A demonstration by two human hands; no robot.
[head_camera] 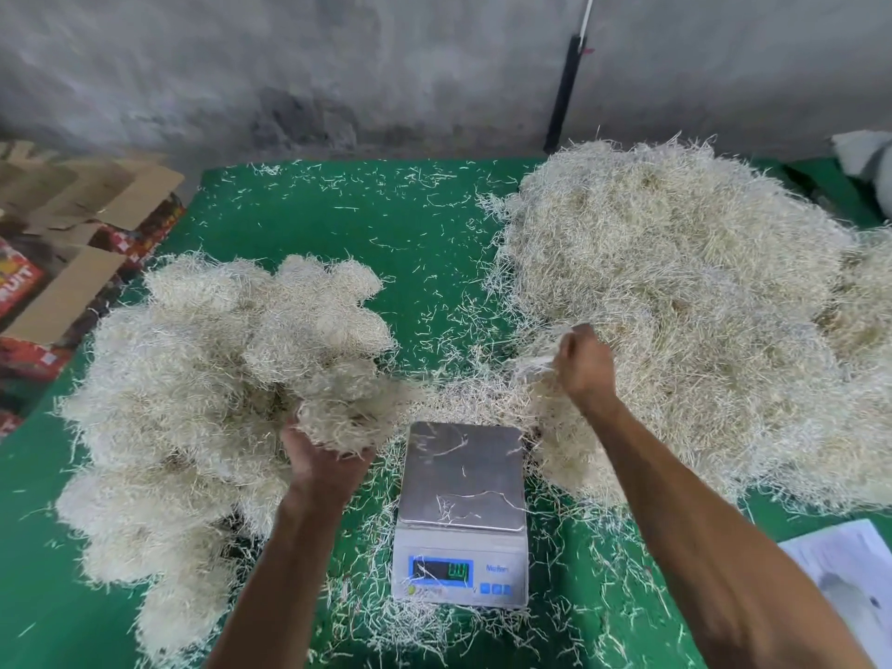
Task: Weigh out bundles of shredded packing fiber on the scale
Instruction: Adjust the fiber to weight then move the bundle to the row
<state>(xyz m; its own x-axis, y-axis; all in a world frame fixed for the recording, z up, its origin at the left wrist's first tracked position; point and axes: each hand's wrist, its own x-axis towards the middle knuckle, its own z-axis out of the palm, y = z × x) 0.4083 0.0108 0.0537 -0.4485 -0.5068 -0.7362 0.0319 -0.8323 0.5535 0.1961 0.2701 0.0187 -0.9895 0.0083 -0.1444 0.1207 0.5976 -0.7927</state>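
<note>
Left hand (324, 468) cups a fiber bundle (345, 420), fingers curled under it, just left of the scale (462, 514). Right hand (585, 366) pinches strands at the big loose heap (690, 311). Scale's pan bare save stray shreds, hemmed by the bundled pile (202, 379); green surface (410, 243) open behind it.

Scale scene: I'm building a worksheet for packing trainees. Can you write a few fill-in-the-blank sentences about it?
1. The left hand holds a ____ of fiber.
2. The scale platform carries only a few loose ____.
3. The large loose heap lies on the ____ side of the scale.
4. The mat is ____ in colour.

Missing words: bundle; strands; right; green
</note>
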